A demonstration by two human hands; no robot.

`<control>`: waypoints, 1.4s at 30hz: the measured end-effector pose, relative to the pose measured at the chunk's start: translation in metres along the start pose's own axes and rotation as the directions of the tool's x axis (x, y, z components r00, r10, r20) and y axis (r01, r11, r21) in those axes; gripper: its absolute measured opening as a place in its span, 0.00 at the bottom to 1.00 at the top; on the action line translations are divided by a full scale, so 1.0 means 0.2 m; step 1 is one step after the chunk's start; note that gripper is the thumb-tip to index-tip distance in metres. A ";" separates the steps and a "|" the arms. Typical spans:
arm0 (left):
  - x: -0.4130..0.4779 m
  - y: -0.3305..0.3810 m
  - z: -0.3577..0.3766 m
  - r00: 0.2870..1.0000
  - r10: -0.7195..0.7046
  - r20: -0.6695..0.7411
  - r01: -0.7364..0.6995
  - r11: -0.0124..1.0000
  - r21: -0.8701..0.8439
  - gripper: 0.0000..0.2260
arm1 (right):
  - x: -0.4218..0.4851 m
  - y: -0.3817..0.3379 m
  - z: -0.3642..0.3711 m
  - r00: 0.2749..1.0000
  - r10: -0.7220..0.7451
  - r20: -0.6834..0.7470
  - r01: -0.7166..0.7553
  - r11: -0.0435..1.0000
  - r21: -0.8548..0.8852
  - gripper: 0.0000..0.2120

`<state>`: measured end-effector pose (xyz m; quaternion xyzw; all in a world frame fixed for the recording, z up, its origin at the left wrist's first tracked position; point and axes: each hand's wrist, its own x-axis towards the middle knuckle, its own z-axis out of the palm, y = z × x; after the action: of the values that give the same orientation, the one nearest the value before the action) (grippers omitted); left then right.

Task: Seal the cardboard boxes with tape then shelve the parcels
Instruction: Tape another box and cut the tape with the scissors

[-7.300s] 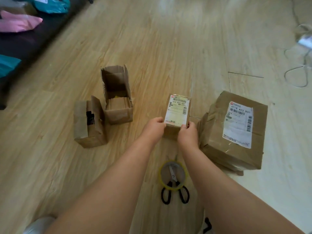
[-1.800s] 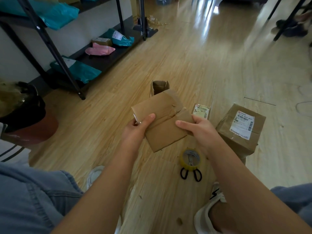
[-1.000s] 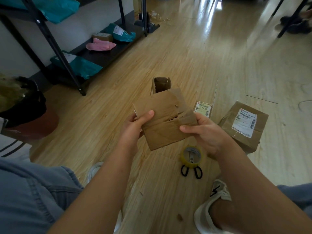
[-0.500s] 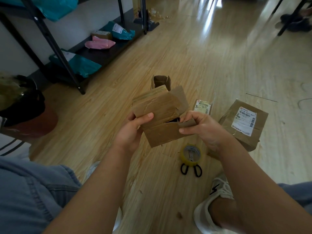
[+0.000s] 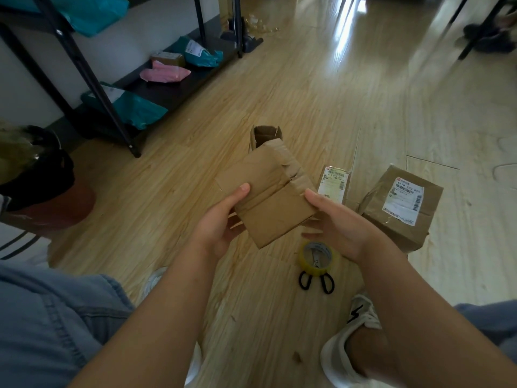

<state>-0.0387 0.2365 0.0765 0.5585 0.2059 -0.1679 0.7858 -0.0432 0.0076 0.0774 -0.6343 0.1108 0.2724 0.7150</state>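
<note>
Head view: cardboard box [image 5: 268,197] held above the wooden floor [image 5: 307,93], tilted, top flaps folded down and meeting along a creased seam; contents not visible. Left hand [image 5: 221,228] grips its left side, thumb laid on the top face, fingers underneath. Right hand [image 5: 335,228] holds the right edge, thumb on the upper corner, fingers reaching under the box. Just behind it an open box [image 5: 265,134] stands on the floor, flaps up, interior dark, contents cannot be told. To the right, a small labelled parcel [image 5: 334,184] stands beside a larger labelled box [image 5: 402,208], both closed. Tape roll [image 5: 317,254] lies on the floor below the right hand, over the blades of black-handled scissors [image 5: 316,281]. Bottom shelf [image 5: 173,91] of the black rack at left carries teal mailer bags [image 5: 140,109], a pink bag [image 5: 165,74] and a small brown box [image 5: 167,58].
</note>
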 end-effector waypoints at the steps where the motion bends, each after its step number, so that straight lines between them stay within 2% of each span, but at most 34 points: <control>1: 0.01 -0.01 0.00 1.000 -0.009 0.004 0.009 1.000 -0.008 0.21 | 0.00 0.01 0.01 1.000 0.009 0.022 -0.010 0.999 0.046 0.27; 4: 0.02 -0.04 0.02 1.000 -0.026 0.004 0.026 1.000 -0.013 0.24 | 0.00 0.02 0.03 1.000 0.004 0.004 -0.005 0.992 0.123 0.30; 6: 0.03 -0.06 0.05 0.998 -0.007 -0.064 0.012 0.997 0.077 0.22 | 0.01 0.03 0.05 0.999 -0.003 -0.038 0.007 0.993 0.119 0.34; 8: 0.03 -0.08 0.07 0.989 0.054 -0.140 -0.029 0.985 0.172 0.18 | 0.03 0.06 0.07 0.996 -0.017 -0.084 0.025 0.995 0.095 0.33; 10: 0.05 -0.11 0.08 0.985 0.099 -0.143 -0.061 0.968 0.244 0.23 | 0.04 0.08 0.10 0.992 -0.024 -0.122 0.029 0.999 0.040 0.25; 12: 0.09 -0.14 0.07 0.986 0.114 -0.122 -0.070 0.945 0.319 0.23 | 0.04 0.10 0.12 0.990 -0.023 -0.140 0.023 1.000 -0.003 0.22; 15: 0.12 -0.19 0.03 0.985 0.104 -0.141 -0.041 0.919 0.391 0.19 | 0.06 0.14 0.13 0.988 -0.029 -0.152 0.020 0.998 -0.061 0.24; 18: 0.16 -0.24 0.00 0.980 0.087 -0.177 -0.018 0.933 0.359 0.16 | 0.11 0.18 0.15 0.985 -0.018 -0.170 -0.007 0.989 -0.150 0.25; 22: 0.17 -0.29 0.00 0.971 0.085 -0.224 0.005 0.929 0.371 0.21 | 0.16 0.24 0.18 0.977 -0.038 -0.208 -0.018 0.964 -0.264 0.25; 26: 0.19 -0.44 -0.06 0.976 0.071 -0.207 0.039 0.874 0.483 0.26 | 0.25 0.42 0.20 0.975 0.000 -0.222 -0.081 0.931 -0.356 0.26; 33: 0.21 -0.63 -0.14 0.997 0.012 -0.075 0.045 0.691 0.721 0.30 | 0.35 0.61 0.19 0.966 0.087 -0.243 -0.198 0.853 -0.484 0.27; 37: 0.24 -0.70 -0.17 0.998 0.038 -0.059 0.035 0.453 0.891 0.31 | 0.37 0.68 0.18 0.959 0.112 -0.260 -0.237 0.819 -0.522 0.27; 42: 0.29 -0.75 -0.20 0.985 0.158 0.067 -0.095 0.180 0.979 0.31 | 0.39 0.72 0.18 0.955 0.089 -0.282 -0.230 0.823 -0.519 0.26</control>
<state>-0.0692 0.2241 -0.0864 0.9489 0.0248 -0.1810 0.2574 -0.0621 0.0680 -0.0779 -0.8288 0.1690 0.2712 0.4593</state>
